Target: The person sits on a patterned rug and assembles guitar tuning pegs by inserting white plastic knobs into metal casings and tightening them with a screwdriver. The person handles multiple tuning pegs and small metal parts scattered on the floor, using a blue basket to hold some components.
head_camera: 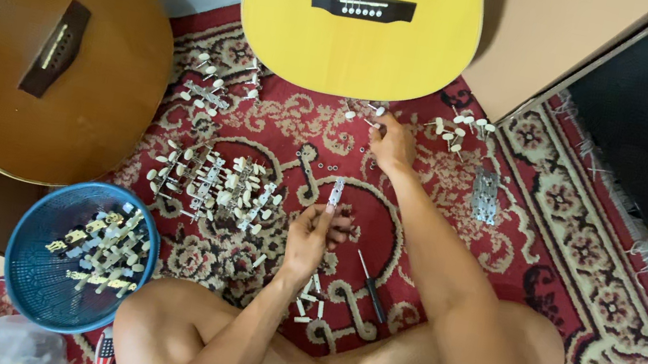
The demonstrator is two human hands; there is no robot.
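Left hand (313, 237) holding metal plate (335, 192), right hand (391, 142) on tuning pegs (371, 112)

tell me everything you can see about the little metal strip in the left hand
The metal strip is a small, flat, silvery plate, narrow and oblong, held nearly upright above the red patterned rug. The left hand pinches its lower end between the fingertips; the upper end is free. It looks bare, though any holes are too small to tell. Nothing else touches it.

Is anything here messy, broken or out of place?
Nothing looks broken. The oddity is the scatter: tuning pegs lie loose across the red rug, some in the blue basket, while the left hand holds a metal strip.
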